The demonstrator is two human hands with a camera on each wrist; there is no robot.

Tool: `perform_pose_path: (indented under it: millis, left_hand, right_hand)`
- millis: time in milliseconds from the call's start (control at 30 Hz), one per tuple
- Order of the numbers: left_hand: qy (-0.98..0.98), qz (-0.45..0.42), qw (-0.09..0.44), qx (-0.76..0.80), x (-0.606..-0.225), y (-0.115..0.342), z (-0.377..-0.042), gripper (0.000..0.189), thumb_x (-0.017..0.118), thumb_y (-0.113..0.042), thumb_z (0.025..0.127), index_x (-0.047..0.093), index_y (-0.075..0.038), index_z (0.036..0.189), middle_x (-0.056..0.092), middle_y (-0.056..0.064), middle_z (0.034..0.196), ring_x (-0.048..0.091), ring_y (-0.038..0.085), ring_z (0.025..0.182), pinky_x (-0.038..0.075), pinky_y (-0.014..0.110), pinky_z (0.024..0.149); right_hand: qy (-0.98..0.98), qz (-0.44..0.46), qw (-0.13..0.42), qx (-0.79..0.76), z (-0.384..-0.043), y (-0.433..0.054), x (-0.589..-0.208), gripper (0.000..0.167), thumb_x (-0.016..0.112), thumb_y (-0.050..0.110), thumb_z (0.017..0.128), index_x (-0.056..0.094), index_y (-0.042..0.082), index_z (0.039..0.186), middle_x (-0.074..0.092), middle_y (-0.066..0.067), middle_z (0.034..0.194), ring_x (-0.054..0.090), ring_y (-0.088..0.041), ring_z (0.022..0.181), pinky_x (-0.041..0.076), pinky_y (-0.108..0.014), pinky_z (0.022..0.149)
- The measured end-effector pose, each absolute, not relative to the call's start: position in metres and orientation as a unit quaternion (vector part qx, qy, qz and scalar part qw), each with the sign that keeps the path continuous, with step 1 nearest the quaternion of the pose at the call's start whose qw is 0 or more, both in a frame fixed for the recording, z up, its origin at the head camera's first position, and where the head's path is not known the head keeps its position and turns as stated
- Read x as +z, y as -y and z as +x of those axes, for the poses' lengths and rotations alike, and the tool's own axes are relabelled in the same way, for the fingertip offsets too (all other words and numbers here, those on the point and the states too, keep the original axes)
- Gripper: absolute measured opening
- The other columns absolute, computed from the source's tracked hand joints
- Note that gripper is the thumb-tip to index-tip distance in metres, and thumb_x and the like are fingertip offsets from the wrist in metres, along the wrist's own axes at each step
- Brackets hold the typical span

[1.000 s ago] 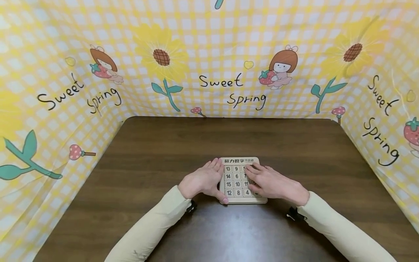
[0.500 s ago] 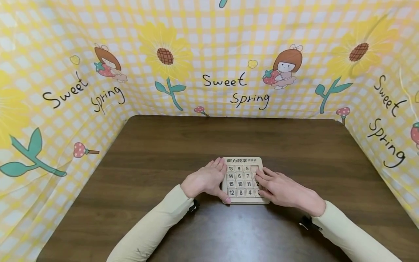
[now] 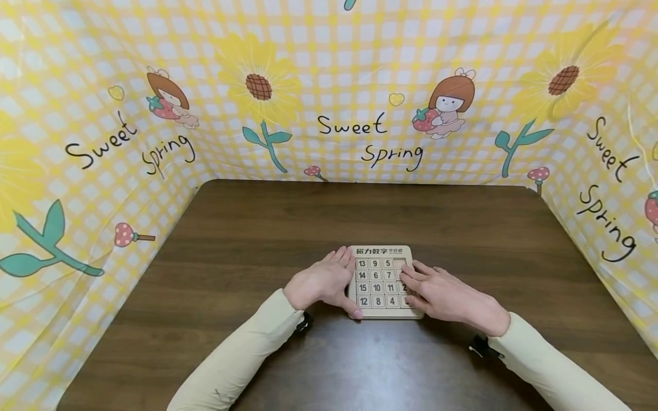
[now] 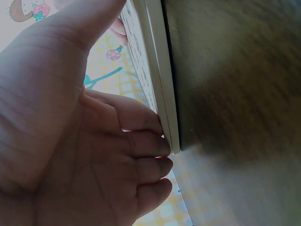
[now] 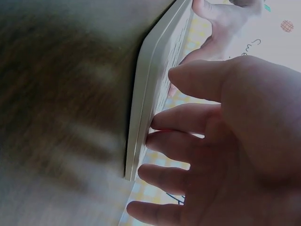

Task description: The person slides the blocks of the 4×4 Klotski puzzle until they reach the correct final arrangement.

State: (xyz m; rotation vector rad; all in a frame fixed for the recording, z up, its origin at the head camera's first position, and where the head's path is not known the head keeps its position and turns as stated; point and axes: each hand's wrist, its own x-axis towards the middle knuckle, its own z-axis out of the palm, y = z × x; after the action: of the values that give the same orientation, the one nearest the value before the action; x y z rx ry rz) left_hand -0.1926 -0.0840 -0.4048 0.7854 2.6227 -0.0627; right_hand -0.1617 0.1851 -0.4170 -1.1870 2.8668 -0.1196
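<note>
- Your left hand [image 3: 329, 279] is released: its fingers lie straight along the side of the number puzzle [image 3: 380, 313], and its thumb rests on the near corner on that side.
- Your right hand [image 3: 446, 294] is released too, fingers apart and slightly bent, with their tips over the column of tiles closest to it. You cannot tell from these views how firmly they press.
- The puzzle lies flat on the table [image 3: 308, 217], directly between your two hands, its printed heading [image 3: 379, 251] at the end farther from your wrists.
- Number tiles [image 3: 377, 288] fill most of it. From your left hand toward your right, the far row reads 13, 9, 5; the next starts 14, 6, 7; then 15, 10, 11, 2; the near row starts 12, 8, 4.
- A gap [image 3: 399, 263] shows in the far row, just beyond your right fingertips.
- Your right fingers partly cover the tiles nearest to them, so one number is hidden.
- Pale sleeves [image 3: 241, 348] cover both your forearms, with a dark device [image 3: 483, 347] under your right cuff and another under your left.
- Beyond both hands, a yellow checked cloth [image 3: 349, 57] with flowers and "Sweet Spring" lettering stands behind the table.
</note>
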Motion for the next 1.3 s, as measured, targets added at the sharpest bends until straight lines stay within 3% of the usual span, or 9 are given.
perform_pose_path:
  millis: [367,833,1300]
  left_hand:
    - [-0.938,0.279,0.203,-0.024,-0.407,0.084,-0.193,0.128,0.069,-0.077,0.069,0.015,0.0,0.156,0.006,0.019,0.165,0.007,0.029,0.154,0.012,0.039,0.127]
    - [-0.936,0.288,0.198,-0.024,-0.405,0.084,-0.193,0.127,0.069,-0.075,0.07,0.015,0.001,0.156,0.007,0.02,0.164,0.008,0.03,0.154,0.013,0.04,0.127]
    - [-0.938,0.284,0.199,-0.021,-0.406,0.085,-0.194,0.128,0.069,-0.077,0.069,0.015,0.001,0.156,0.007,0.019,0.165,0.008,0.03,0.154,0.013,0.04,0.127]
  right_hand:
    - [-0.932,-0.362,0.024,-0.013,-0.156,-0.179,-0.419,0.056,0.056,0.035,0.098,0.049,0.0,0.142,0.049,-0.019,0.147,0.047,-0.04,0.135,0.045,-0.062,0.1]
    - [-0.95,-0.298,0.09,-0.036,-0.156,-0.174,-0.419,0.07,0.045,0.052,0.1,0.038,0.005,0.151,0.035,-0.014,0.158,0.026,-0.037,0.149,0.029,-0.07,0.11]
    - [-0.947,-0.302,0.105,-0.045,-0.17,-0.177,-0.423,0.072,0.042,0.054,0.1,0.033,0.006,0.153,0.028,-0.015,0.161,0.021,-0.037,0.15,0.028,-0.07,0.111]
